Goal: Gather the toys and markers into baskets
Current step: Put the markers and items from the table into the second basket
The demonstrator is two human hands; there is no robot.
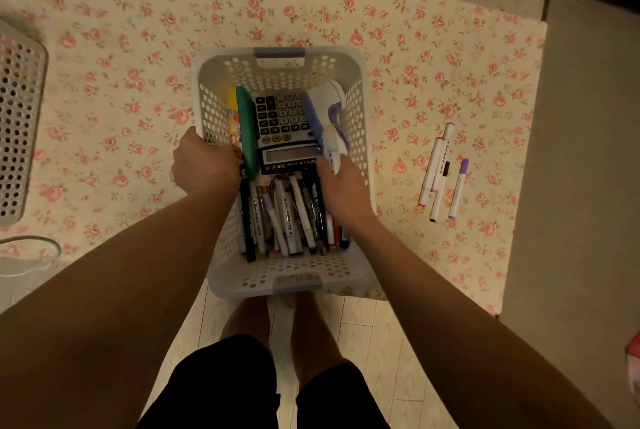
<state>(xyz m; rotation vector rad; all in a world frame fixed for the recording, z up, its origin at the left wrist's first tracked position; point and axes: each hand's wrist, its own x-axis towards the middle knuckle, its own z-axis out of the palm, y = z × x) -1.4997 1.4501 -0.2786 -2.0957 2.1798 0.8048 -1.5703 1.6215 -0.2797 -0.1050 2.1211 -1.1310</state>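
basket (358,123): white and perforated, with a grey handle at its far and near ends. It sits on the floral mat (138,47) straight in front of you, its near end at the mat's edge by the pale floor planks (363,324).
stored markers (287,217): a packed bundle lying lengthwise in the near half of the basket, between your two wrists.
loose markers (441,182): three lie on the mat well to the right of the basket, side by side and roughly parallel. Two have red caps and one has purple caps. None of them is in the basket.
calculator (282,127): in the far half of the basket, with its display end toward you, meeting the far ends of the stored markers.
green flat item (248,130): stands on edge just left of the calculator, between it and a yellow-orange item (232,116) by the basket's left wall.
white and purple device (329,106): leans in the basket's far right corner, its broad head up and its narrow end pointing down to your right hand.
left hand (204,165): your fingers curl over the basket's left rim and hold it. The fingertips are hidden inside.
right hand (343,186): inside the basket by its right wall, above the stored markers. Your thumb and fingers close round the device's narrow end.
second basket (17,109): also perforated, cut off by the frame edge, well to the left of the basket.
clear plastic piece (27,255): lies well left of the basket's near end.
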